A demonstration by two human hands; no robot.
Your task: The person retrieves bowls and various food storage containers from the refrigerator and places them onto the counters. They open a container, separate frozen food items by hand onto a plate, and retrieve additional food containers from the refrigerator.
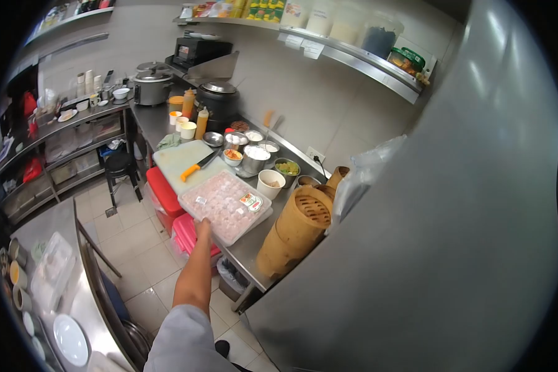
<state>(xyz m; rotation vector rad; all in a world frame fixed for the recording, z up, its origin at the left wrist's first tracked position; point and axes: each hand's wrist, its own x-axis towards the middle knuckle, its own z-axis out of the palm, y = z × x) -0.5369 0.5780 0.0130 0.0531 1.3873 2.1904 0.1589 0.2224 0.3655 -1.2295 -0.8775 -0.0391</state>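
My left hand (203, 229) grips the near left edge of a wide, shallow plastic container (220, 208), its fingers partly hidden under the rim. The container is full of pale pink pieces that I cannot name, and a printed label sits on top. It is held at the counter's front edge, overlapping a cutting board (178, 157). Just beyond it a knife (198, 166) with an orange handle lies on that board. A white paper bowl (270, 183) stands right behind the container. My right hand is out of view.
Bamboo steamers (294, 229) stand stacked at the counter's right end, beside a large steel surface (428, 248). Metal bowls (254, 160) and sauce bottles (201, 123) line the back. Below are red bins (164, 192); a black stool (121, 170) stands left. A steel table (74, 297) holds plates.
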